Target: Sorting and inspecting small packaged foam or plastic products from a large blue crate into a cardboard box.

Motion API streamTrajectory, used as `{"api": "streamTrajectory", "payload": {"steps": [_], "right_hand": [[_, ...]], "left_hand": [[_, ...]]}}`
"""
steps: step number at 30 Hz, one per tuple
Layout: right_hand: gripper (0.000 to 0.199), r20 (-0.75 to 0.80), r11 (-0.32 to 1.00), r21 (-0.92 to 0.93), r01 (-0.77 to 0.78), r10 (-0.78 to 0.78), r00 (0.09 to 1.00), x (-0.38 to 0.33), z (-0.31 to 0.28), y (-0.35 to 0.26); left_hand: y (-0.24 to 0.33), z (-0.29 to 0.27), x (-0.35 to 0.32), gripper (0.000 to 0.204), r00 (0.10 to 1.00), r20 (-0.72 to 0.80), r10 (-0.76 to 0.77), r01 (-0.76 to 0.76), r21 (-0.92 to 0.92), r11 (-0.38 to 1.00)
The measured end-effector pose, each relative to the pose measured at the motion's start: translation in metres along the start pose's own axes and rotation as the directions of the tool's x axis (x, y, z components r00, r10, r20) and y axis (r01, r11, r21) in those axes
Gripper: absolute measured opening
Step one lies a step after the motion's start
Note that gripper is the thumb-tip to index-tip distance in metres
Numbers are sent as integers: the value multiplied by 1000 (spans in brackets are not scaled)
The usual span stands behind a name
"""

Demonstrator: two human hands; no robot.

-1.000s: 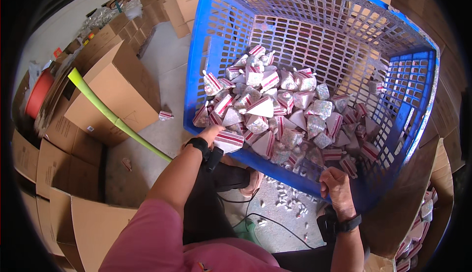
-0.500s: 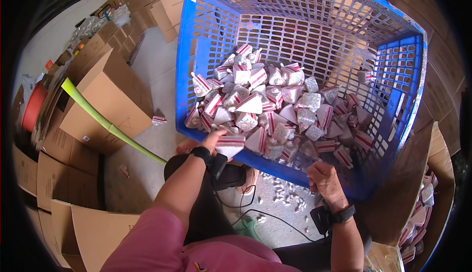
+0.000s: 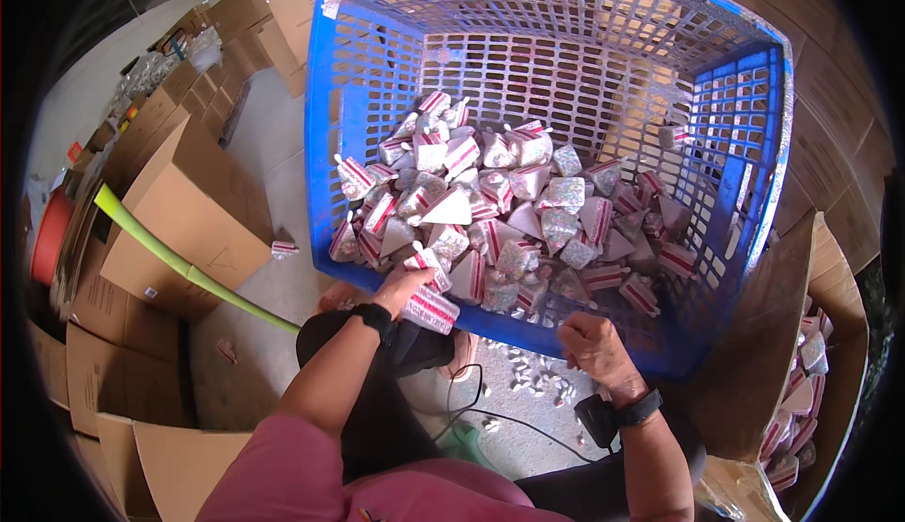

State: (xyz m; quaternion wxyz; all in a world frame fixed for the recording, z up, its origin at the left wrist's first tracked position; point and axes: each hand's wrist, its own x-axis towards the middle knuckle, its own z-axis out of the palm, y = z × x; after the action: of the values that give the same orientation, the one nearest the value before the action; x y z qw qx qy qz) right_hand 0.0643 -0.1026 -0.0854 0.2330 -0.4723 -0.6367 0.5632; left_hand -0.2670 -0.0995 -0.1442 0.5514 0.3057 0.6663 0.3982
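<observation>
My left hand is closed on a cake-slice-shaped piece, white with red stripes, at the near edge of a large blue plastic basket. Its striped side faces up. Another striped piece sits against the fingers; whether it is gripped too I cannot tell. Inside the basket lies a heap of similar wedges, some with speckled, glittery faces. Over the basket's near rim, to the right, my right hand has its fingers curled together. Anything in them is hidden.
An open carton with more wedges stands at the right. Small white bits litter the floor below the basket, near a black cable. Cardboard boxes and a green strip are at the left.
The piece in my left hand has turned, from a white face showing to its striped side up. The view has shifted, so the basket sits slightly further left. My right hand stays curled.
</observation>
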Motion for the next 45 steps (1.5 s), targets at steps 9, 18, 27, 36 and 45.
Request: {"api": "streamTrajectory", "payload": {"steps": [9, 18, 27, 36, 45], "right_hand": [[40, -142, 901, -368, 229, -298, 944, -5, 15, -24], [22, -34, 673, -664, 327, -464, 885, -11, -3, -20], [28, -160, 962, 246, 118, -80, 984, -11, -9, -17], [42, 109, 953, -261, 150, -126, 986, -20, -26, -26], [46, 343, 553, 822, -137, -288, 894, -17, -32, 0]], "left_hand": [[52, 116, -81, 40, 721, 399, 567, -686, 532, 497], [15, 139, -75, 63, 682, 471, 559, -731, 453, 510], [24, 118, -70, 87, 574, 783, 238, -170, -170, 971], [17, 106, -77, 80, 575, 809, 124, -219, 6, 976], [44, 119, -87, 70, 377, 915, 145, -184, -79, 980]]}}
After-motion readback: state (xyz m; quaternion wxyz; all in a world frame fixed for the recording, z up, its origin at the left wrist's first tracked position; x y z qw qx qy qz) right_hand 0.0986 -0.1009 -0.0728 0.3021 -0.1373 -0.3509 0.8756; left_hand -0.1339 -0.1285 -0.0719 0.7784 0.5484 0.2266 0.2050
